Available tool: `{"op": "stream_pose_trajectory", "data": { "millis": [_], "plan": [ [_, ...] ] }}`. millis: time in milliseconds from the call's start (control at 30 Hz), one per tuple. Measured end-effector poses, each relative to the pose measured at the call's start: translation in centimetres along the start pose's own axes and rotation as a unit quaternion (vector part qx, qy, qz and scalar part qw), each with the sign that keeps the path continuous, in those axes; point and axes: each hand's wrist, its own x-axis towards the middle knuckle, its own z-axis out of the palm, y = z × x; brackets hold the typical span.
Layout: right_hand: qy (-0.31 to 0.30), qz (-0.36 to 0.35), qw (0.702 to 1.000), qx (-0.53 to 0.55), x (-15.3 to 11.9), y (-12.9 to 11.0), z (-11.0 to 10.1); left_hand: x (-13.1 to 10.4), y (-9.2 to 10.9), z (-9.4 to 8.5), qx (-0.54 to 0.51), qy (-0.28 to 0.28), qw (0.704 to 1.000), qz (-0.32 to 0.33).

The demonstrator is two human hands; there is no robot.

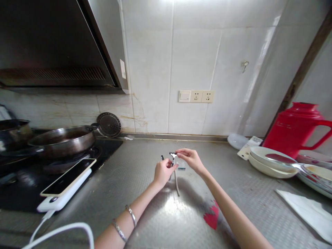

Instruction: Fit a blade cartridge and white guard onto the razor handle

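Note:
Over the middle of the metal counter (145, 214), my left hand (163, 173) is closed on the handle of what looks like a razor (173, 156), with a white T-shaped neck and a dark head. My right hand (190, 159) pinches the right end of that head. A small black tip (162, 157) shows just behind my left fingers; what it belongs to is hidden. A thin grey strip (177, 186) extends below my left hand. Just right of the razor lies a small clear case (181, 165) with a bluish edge, partly behind my right hand.
Left, a steel pan (64, 140) sits on the black stove (23, 186), beside a phone (68, 177) on a white power bank (64, 195) with a cable. Right are a red thermos jug (293, 128), stacked bowls (269, 166) and white paper (306, 211). Sockets (196, 96) are on the wall.

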Motion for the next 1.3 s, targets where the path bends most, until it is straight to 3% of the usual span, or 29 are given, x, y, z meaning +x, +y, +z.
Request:
{"op": "stream_pose_trajectory", "data": {
  "millis": [467,733,900,1033,1167,1300],
  "plan": [
    [-0.003,-0.002,1.000,-0.001,-0.2,-1.1,0.4,-0.2,1.2,0.1,-0.120,-0.010,0.991,-0.053],
    [0.003,-0.011,1.000,-0.010,-0.3,-1.1,0.7,0.0,0.9,0.5,-0.182,0.008,0.979,-0.091],
    [0.029,0.000,1.000,0.006,-0.1,-0.5,0.7,1.0,0.5,-0.4,-0.234,0.033,0.968,-0.083],
    [0.058,0.041,0.996,-0.058,0.2,0.3,0.4,2.2,0.2,-1.5,-0.223,0.059,0.969,-0.087],
    [-0.033,0.045,0.985,-0.161,-0.1,0.3,1.0,2.7,0.1,-2.2,-0.241,0.035,0.965,-0.095],
    [-0.140,0.020,0.971,-0.193,-0.9,-0.1,2.2,2.4,0.1,-1.9,-0.261,0.002,0.959,-0.112]
  ]
}}
